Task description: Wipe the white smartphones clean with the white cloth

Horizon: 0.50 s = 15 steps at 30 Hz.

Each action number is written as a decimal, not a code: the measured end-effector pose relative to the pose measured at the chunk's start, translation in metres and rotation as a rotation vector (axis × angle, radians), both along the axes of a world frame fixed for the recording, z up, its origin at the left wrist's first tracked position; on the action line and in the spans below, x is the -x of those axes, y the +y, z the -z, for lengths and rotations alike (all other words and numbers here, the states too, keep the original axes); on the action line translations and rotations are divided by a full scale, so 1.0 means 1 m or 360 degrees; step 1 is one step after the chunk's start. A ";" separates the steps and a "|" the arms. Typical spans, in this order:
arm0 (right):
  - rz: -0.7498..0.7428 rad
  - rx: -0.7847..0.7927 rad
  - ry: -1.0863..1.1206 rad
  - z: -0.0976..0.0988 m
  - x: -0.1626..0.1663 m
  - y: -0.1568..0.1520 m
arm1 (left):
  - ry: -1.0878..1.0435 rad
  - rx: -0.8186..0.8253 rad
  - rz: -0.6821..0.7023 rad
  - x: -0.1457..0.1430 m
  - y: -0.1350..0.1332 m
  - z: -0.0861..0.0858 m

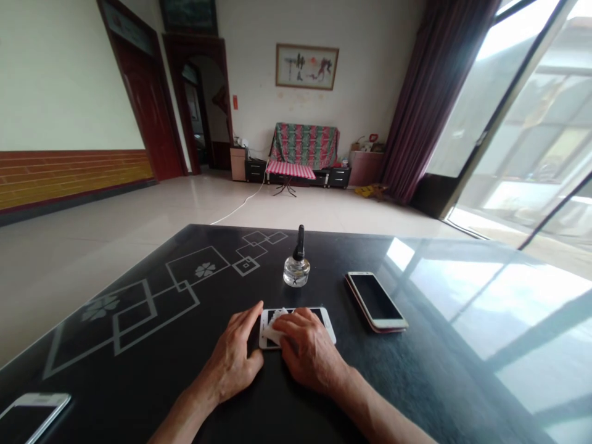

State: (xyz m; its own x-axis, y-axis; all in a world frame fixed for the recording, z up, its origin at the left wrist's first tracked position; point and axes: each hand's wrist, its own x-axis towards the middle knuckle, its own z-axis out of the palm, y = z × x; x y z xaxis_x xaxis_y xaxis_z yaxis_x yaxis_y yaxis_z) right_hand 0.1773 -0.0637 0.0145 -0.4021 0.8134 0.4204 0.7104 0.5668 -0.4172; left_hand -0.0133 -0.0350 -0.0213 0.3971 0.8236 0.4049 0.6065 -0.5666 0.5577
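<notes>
A white smartphone (329, 324) with a dark screen lies crosswise on the black table in front of me. My left hand (235, 354) holds its left end, fingertips at the far corner and thumb near the close corner. My right hand (309, 345) presses a crumpled white tissue (274, 333) onto the screen, its fingers bent over it and hiding much of the glass. Just beyond the phone stands a clear glass bottle (296, 272) with a tall black cap, some clear liquid inside.
To the right lies a second white phone (375, 300) on a reddish case or cover. A third phone (34, 416) is cut off at the lower left. The black table (185, 394) has grey square patterns; window light reflects on its right side.
</notes>
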 end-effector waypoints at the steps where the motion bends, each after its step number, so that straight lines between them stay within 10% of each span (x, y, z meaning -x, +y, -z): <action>1: 0.0019 -0.0002 -0.0004 0.000 0.001 0.001 | 0.0007 0.0008 -0.0003 0.000 0.001 0.001; 15: 0.0062 -0.0048 -0.0069 0.005 0.014 0.018 | -0.0002 0.0024 -0.0055 0.000 0.003 0.004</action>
